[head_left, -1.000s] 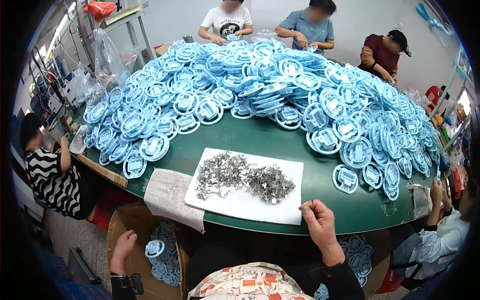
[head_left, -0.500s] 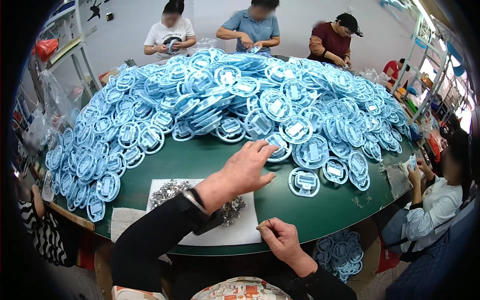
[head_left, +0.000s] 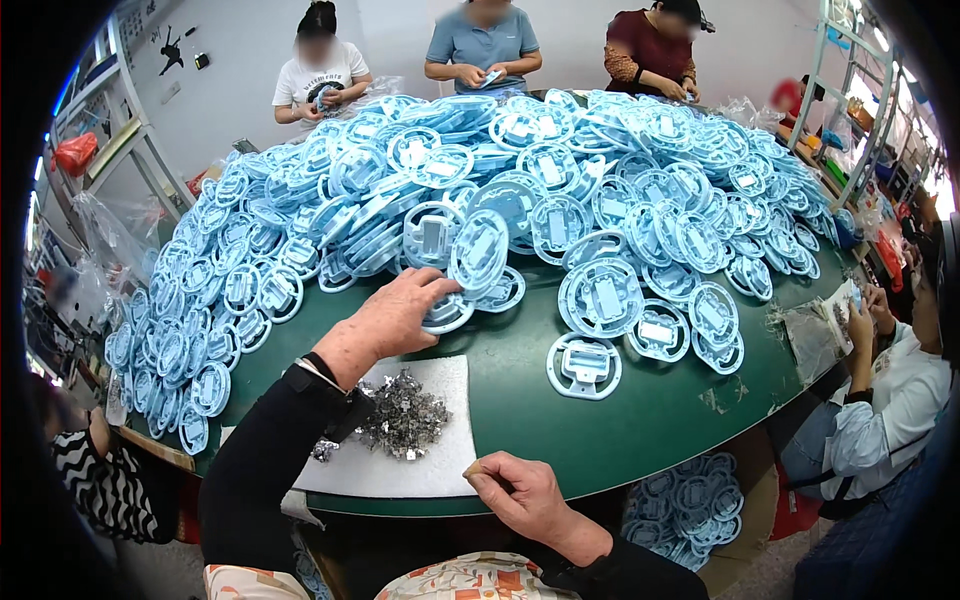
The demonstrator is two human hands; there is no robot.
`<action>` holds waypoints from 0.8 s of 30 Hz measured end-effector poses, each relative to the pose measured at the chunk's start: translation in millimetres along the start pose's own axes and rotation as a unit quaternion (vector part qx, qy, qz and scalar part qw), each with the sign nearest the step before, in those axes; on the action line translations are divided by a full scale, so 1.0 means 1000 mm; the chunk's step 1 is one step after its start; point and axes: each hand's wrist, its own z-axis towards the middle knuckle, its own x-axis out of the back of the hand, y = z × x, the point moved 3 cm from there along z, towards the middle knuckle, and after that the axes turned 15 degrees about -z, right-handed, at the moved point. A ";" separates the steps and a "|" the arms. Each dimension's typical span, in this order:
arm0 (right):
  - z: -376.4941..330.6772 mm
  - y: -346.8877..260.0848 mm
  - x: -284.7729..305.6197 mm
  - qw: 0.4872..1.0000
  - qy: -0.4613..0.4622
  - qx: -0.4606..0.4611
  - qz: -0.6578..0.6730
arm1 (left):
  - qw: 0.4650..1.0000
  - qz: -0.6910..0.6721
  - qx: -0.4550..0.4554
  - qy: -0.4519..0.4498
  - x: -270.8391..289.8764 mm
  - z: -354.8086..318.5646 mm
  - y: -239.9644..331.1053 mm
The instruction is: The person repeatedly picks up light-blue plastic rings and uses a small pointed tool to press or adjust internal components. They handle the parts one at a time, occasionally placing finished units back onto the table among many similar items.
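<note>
My left hand (head_left: 385, 318) reaches to the front of a large heap, its fingers closed on the edge of a light-blue round plastic part (head_left: 480, 250). That part is tilted up, with similar parts lying beneath and beside it. My right hand (head_left: 522, 497) is held low by the near table edge, thumb and finger pinched together; what is between them, if anything, is too small to make out. Under my left forearm lies a white mat (head_left: 455, 480) with a pile of small shiny metal pieces (head_left: 405, 418) on it.
The heap of blue round parts (head_left: 350, 180) spreads over the green table (head_left: 500, 400). One loose part (head_left: 584, 366) lies nearer me. Below the right edge stands a box with more parts (head_left: 690, 505). Several people work around the table; one person (head_left: 895, 400) sits at the right.
My left hand has moved left and closed on a blue part, which now stands tilted. The pinched right hand stays near the table edge. The whole view has shifted a little.
</note>
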 end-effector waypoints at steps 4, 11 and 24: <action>-0.001 0.001 0.001 1.000 -0.002 -0.004 -0.001 | 1.000 0.010 0.019 -0.021 0.012 -0.020 -0.003; -0.003 0.000 -0.001 0.999 0.023 -0.007 -0.029 | 0.981 -0.120 0.150 -0.018 0.049 -0.035 -0.002; -0.001 0.012 -0.010 0.990 0.076 -0.074 0.088 | 0.904 -0.287 0.301 0.103 0.071 -0.108 -0.045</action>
